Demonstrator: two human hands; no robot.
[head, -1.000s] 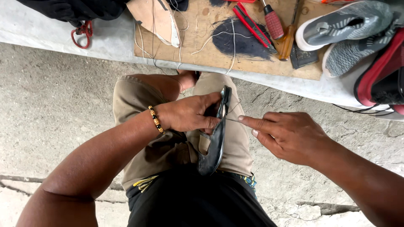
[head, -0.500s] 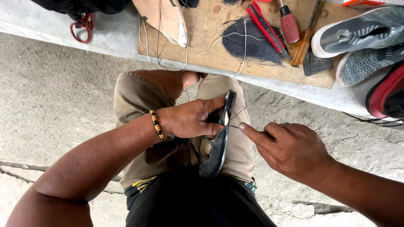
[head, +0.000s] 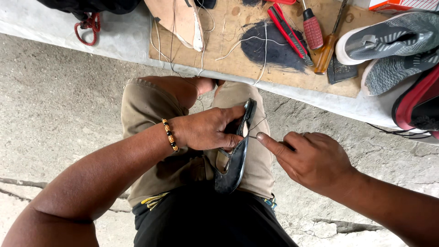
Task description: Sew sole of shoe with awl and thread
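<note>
The left hand [head: 208, 132] was clamped around a black shoe [head: 233, 155], fingers wrapped over its upper edge, holding it on edge between the person's knees. The right hand [head: 313, 158] was closed on a small tool whose tip was hard to make out, its index finger stretched out and touching the shoe's rim from the three o'clock side. A thin thread [head: 258, 122] ran off the shoe near that fingertip. A beaded bracelet [head: 169, 135] sat on the left wrist.

At twelve o'clock lay a wooden board [head: 228, 50] on the worktop [head: 123, 36], carrying a tan sole [head: 180, 20], a red-handled screwdriver [head: 312, 28] and a dark patch [head: 274, 45]. At two o'clock sat grey sneakers [head: 388, 43].
</note>
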